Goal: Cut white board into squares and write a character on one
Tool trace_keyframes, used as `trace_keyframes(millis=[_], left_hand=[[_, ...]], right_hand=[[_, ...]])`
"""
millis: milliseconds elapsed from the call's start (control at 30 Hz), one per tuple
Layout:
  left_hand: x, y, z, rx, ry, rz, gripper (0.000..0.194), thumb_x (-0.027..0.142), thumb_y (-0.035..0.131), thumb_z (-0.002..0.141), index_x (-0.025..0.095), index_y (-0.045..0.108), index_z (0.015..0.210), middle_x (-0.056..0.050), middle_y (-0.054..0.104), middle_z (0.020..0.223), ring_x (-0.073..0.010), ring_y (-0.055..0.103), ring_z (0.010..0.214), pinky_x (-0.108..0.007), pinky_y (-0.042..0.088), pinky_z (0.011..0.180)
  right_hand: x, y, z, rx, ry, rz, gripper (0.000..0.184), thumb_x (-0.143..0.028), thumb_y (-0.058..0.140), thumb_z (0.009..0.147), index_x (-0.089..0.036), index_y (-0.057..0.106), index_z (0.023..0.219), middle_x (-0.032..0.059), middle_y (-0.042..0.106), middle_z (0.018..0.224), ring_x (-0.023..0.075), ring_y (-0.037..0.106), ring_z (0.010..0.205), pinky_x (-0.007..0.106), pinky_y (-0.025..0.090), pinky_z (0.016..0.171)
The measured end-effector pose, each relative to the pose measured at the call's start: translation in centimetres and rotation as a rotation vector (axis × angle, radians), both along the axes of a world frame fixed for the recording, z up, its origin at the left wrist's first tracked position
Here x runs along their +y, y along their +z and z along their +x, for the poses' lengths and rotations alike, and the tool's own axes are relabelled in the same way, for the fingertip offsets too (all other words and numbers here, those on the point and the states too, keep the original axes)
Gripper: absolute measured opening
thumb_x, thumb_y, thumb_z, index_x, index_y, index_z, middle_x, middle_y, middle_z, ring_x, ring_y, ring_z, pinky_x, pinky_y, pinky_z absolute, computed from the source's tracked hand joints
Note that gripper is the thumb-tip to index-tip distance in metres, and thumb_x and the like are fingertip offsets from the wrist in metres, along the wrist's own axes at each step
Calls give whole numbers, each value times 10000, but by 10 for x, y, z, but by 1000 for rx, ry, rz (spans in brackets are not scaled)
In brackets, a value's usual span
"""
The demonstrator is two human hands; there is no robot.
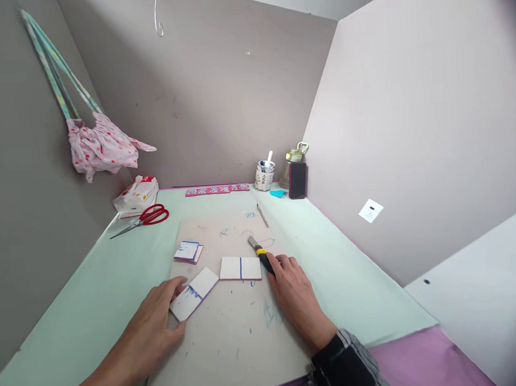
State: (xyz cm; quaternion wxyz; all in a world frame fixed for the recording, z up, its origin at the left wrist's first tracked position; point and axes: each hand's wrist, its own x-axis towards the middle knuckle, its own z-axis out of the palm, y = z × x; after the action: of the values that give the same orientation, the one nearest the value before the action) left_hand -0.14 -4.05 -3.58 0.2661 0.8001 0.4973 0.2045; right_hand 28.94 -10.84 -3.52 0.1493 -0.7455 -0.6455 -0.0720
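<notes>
My left hand (pixel 163 315) grips the left end of a white rectangular board piece (pixel 202 284), thumb at its near edge and fingers at the far edge. A blue line and blue smudges cross this tilted piece. My right hand (pixel 295 292) is closed around the black handle of a utility knife (pixel 261 252) with a yellow band, its blade end pointing away from me. Just left of the knife lies a second white board piece (pixel 230 268) with a blue line across it. Farther left sits a small stack of white squares (pixel 186 250) with blue edges.
Everything lies on a marked grey-beige board (pixel 233 357) over a pale green table cover (pixel 333 281). Beyond are a slim pen-like tool (pixel 263 215), red-handled scissors (pixel 154 214), a tissue pack (pixel 139 191), a pink strip (pixel 217 189), a pen jar (pixel 264 180) and a phone (pixel 298 180).
</notes>
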Motion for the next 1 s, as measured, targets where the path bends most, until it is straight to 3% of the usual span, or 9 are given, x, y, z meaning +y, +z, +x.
trace_keyframes(millis=[133, 233, 400, 533, 600, 667, 800, 900, 1000], left_hand=[[-16, -14, -23, 4, 74, 51, 485, 387, 505, 853, 248, 465, 1316, -85, 577, 1297, -321, 516, 1236, -455, 409, 1012], [-18, -9, -18, 79, 70, 80, 347, 403, 527, 846, 241, 548, 1153, -84, 601, 1209, -334, 543, 1157, -461, 432, 953], [-31, 6, -3, 53, 53, 63, 235, 308, 510, 856, 270, 519, 1088, -50, 629, 1106, -283, 597, 994, -403, 467, 837], [-49, 6, 1, -23, 119, -91, 150, 389, 519, 873, 279, 545, 972, -22, 664, 994, -258, 633, 936, -363, 490, 799], [-54, 3, 2, -94, 138, -106, 160, 414, 507, 890, 286, 562, 970, -6, 676, 1002, -239, 645, 961, -342, 495, 828], [-54, 0, 1, -164, 139, -73, 190, 429, 489, 908, 305, 580, 1019, 15, 681, 1043, -216, 653, 976, -314, 498, 834], [-51, -6, 1, -230, 123, -6, 192, 441, 499, 917, 320, 596, 1030, 39, 678, 1035, -182, 656, 951, -275, 500, 815], [-50, -8, 0, -233, 143, 0, 178, 442, 524, 900, 310, 603, 990, 43, 682, 980, -174, 656, 900, -269, 502, 784], [-50, -9, 0, -241, 160, 0, 191, 448, 527, 888, 303, 604, 986, 40, 689, 977, -180, 655, 892, -279, 504, 784]], right_hand=[[-1, 3, 3, 127, 2, 24, 439, -118, 459, 932, -173, 484, 1367, 104, 632, 1107, 261, 560, 1032, 391, 475, 852], [-10, 10, 2, 572, -6, 69, 432, -244, 470, 940, -188, 525, 1365, 102, 659, 1157, 249, 605, 1013, 404, 496, 875], [-49, 26, -22, 1310, 53, -90, 477, -518, 508, 955, -255, 599, 1342, 90, 705, 1174, 252, 645, 1069, 404, 504, 933], [-75, 24, -51, 1599, 91, -287, 521, -571, 538, 936, -258, 591, 1350, 103, 739, 1061, 244, 692, 936, 366, 562, 785], [-81, 16, -63, 1498, 193, -292, 532, -525, 578, 929, -236, 566, 1375, 96, 741, 981, 224, 696, 821, 328, 572, 699], [-84, 6, -73, 1254, 272, -148, 488, -421, 548, 962, -239, 523, 1415, 80, 729, 946, 196, 688, 754, 303, 577, 691], [-86, -6, -87, 708, 358, 124, 519, -207, 391, 996, -313, 376, 1504, 84, 680, 1158, 194, 704, 906, 280, 585, 786], [-83, -9, -92, 467, 386, 80, 618, -128, 379, 970, -321, 266, 1546, 79, 677, 1171, 195, 718, 890, 245, 599, 724], [-81, -10, -94, 371, 412, 12, 713, -82, 404, 942, -321, 166, 1571, 70, 682, 1146, 200, 724, 870, 255, 610, 701]])
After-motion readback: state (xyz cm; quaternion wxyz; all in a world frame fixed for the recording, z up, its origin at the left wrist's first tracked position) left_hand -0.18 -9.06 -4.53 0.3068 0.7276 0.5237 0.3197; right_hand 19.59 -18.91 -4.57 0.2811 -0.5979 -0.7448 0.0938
